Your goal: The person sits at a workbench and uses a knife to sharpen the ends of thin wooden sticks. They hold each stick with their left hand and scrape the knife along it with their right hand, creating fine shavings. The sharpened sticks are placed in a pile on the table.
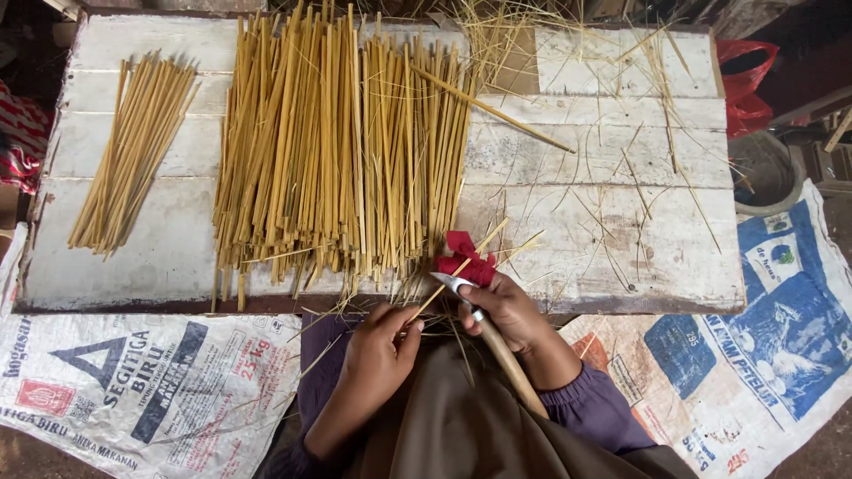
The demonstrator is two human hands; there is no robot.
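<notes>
My left hand [380, 348] pinches the near end of a thin bamboo stick [461, 266] that slants up to the right over the board's front edge. My right hand [508, 309] grips a knife [454, 284] with a long wooden handle [515, 371]; its short metal blade rests against the stick. A red cloth scrap [465, 259] lies just beyond the blade. A big heap of yellow bamboo sticks [342, 151] is spread over the middle of the white wooden board [612, 257]. A smaller sorted bundle [133, 146] lies at the left.
Thin shavings and strands [621, 168] litter the board's right half. Printed woven sacks [151, 390] cover the ground left and right [763, 328]. A grey basin [763, 173] and a red plastic bag [745, 80] sit at the far right.
</notes>
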